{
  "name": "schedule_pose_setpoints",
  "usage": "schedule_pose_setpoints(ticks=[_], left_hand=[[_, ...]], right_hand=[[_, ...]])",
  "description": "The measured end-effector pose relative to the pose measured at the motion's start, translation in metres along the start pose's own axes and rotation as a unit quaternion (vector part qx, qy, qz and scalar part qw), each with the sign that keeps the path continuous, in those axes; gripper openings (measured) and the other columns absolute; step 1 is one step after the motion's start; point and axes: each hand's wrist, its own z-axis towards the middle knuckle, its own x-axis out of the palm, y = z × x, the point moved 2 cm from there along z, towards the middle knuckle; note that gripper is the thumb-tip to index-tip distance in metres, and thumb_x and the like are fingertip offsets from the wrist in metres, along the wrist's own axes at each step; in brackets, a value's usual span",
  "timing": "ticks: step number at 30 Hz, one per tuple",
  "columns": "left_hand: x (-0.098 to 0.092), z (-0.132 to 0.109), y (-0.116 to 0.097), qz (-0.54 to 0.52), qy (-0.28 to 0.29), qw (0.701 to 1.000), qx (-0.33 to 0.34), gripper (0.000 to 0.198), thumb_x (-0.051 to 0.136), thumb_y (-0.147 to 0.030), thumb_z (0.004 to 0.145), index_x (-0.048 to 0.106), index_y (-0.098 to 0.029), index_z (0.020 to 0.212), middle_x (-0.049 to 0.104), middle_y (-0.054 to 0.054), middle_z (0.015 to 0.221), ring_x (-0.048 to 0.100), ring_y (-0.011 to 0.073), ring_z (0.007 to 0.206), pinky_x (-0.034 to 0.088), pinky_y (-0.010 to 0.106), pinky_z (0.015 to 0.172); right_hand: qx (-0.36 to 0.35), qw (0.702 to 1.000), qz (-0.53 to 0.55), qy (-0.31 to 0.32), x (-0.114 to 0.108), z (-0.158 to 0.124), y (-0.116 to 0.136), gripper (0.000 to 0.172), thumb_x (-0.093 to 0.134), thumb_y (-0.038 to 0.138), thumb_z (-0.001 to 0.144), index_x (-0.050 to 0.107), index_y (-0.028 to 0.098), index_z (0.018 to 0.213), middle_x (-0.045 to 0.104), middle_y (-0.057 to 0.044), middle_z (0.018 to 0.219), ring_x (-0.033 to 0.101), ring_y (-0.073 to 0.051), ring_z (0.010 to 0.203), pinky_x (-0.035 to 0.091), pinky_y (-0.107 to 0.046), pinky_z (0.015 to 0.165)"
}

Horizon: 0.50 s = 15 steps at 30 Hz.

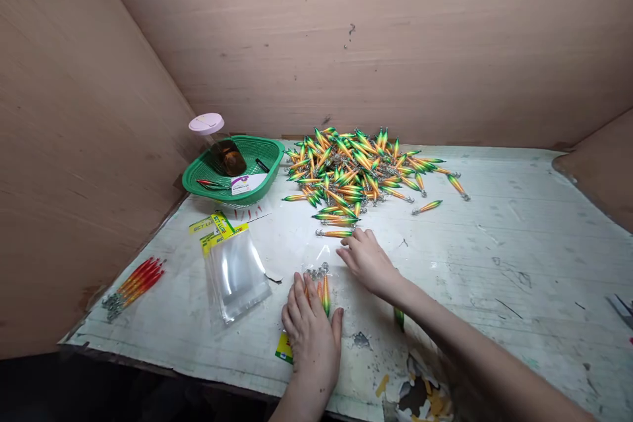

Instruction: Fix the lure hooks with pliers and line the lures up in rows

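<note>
Two hands showed: left hand (pixel 311 333) lay flat, fingers spread, on bagged lures (pixel 322 290); right hand (pixel 368 260) open, empty, beside a loose lure (pixel 334 233). Yellow header cards (pixel 217 227) read "SCT LU".

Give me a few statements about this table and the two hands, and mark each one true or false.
1. The pile of orange-green lures lies at the back of the table. True.
2. The basket is red. False: it is green.
3. The left hand rests flat on a clear packet with a few lures in it. True.
4. The right hand holds scissors. False: it holds nothing visible, and its fingertips are near a single lure.
5. The stack of clear bags lies to the right of both hands. False: it lies to their left.
</note>
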Motion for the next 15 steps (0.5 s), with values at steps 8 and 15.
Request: schedule_pose_setpoints(ticks=[8,15], left_hand=[[0.003,-0.007,0.009,-0.116,-0.032,0.993,0.023,0.084,0.055,-0.031,0.092,0.012,-0.009,0.16,0.04,0.026,0.155,0.043,0.0424,0.137,0.039,0.06,0.107],[-0.033,0.019,0.012,-0.59,0.177,0.783,-0.094,0.041,0.051,-0.037,0.097,0.061,-0.018,0.132,0.063,0.016,0.139,0.056,0.0313,0.132,0.04,0.049,0.113]], right_hand=[[0.004,0.988,0.085,0.127,-0.018,0.013,0.041,0.02,0.061,0.03,0.096,0.061,0.016,0.083,0.062,0.004,0.072,0.059,-0.01,0.06,0.05,-0.025,0.058],[-0.065,0.976,0.191,0.083,-0.085,0.003,0.089,0.012,0.055,0.032,0.095,0.056,0.02,0.094,0.068,-0.001,0.079,0.063,-0.014,0.071,0.048,-0.026,0.06]])
